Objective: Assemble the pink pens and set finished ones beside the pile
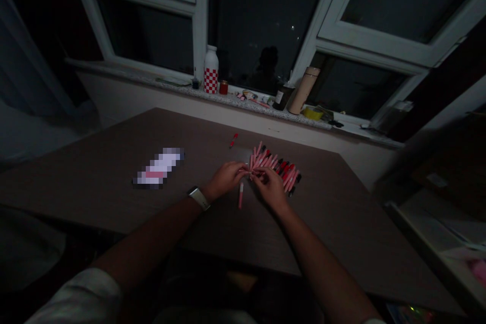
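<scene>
We log left hand and right hand, fingertips pinched onto one pink tube at the tube pile; loose tube lies beneath.

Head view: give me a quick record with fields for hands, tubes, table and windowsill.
left hand: watch on the wrist, fingers at the near-left edge of the pile
right hand: fingers meet the left's there; grip unclear in the dim light
pile: pink and red tubes, just beyond the hands
loose pink tube: lies on the table between the hands
loose red tube: alone, beyond the left hand
table: brown, below the window
windowsill: checked bottle, beige flask
</scene>
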`<act>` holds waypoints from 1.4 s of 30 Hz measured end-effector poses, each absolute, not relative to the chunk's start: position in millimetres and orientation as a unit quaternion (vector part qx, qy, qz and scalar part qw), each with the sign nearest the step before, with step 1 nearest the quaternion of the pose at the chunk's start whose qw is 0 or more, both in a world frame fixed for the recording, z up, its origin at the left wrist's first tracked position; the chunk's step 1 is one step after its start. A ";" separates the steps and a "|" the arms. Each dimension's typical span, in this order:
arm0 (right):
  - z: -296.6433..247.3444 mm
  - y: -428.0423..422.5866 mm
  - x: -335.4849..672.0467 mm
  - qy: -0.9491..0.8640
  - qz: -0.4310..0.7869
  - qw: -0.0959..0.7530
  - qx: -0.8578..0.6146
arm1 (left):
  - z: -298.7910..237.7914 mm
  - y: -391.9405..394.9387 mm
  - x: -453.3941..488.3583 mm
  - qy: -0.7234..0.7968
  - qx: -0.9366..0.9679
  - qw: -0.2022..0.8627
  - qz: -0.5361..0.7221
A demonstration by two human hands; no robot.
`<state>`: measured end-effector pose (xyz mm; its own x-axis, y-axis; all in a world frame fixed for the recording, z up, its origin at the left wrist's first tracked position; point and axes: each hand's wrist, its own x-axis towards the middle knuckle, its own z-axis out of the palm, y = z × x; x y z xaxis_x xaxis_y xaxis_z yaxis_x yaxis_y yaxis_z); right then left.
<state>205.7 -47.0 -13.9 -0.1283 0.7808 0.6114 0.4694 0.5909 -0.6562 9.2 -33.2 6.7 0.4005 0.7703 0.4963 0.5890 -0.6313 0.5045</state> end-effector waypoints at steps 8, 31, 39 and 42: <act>-6.5 -64.9 193.6 -0.851 0.169 0.358 -0.344 | -3.5 -28.0 7.5 0.449 0.807 0.158 0.349; -20.3 -48.5 200.9 -0.723 0.196 0.467 -0.469 | -4.7 -23.6 11.7 0.399 0.744 0.282 0.455; -20.6 -46.1 202.9 -0.709 0.231 0.497 -0.443 | -3.2 -28.2 15.6 0.355 0.728 0.355 0.467; -21.7 -45.0 202.9 -0.702 0.235 0.503 -0.447 | -2.4 -28.8 15.7 0.357 0.718 0.370 0.468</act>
<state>202.9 -45.0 -21.7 -0.0947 0.8635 0.4953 0.3916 0.4898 -0.7790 15.7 -28.8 -2.4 0.3063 0.8598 0.4086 0.1664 -0.4710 0.8663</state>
